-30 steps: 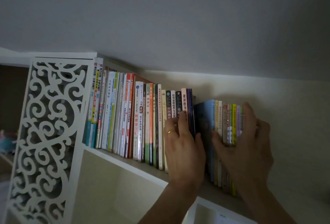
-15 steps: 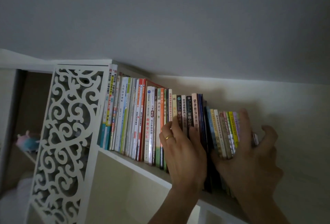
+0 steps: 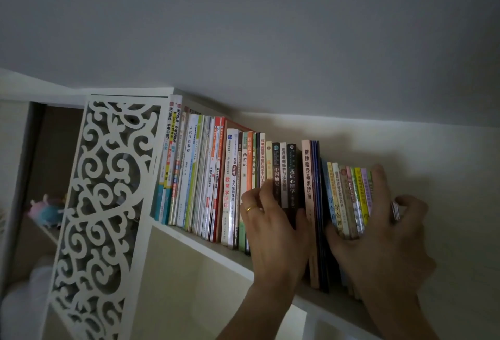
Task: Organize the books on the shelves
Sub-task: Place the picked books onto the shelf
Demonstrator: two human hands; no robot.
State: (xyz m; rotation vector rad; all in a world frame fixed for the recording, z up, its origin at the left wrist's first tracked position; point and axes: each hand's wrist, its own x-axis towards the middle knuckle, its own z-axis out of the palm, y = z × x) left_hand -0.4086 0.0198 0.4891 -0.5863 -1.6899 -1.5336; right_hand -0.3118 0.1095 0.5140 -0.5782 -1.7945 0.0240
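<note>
top shelf (image 3: 205,242): long book row (image 3: 216,177) upright, looks mostly sorted | left hand (image 3: 273,226) flat-fingered steadying it | at its 3 o'clock, right hand (image 3: 384,234) gripping small paperbacks (image 3: 349,199), not yet squared up

On the shelved spines I can read 古代汉语教程 on a pale book (image 3: 189,150) at left, 西游记 on a green one (image 3: 244,162), 中国通史 on a dark one (image 3: 276,174), 基础心理学 on a black one (image 3: 292,174), and 健康瘦身蔬果沙拉 on a tan one (image 3: 307,174) further right.
</note>
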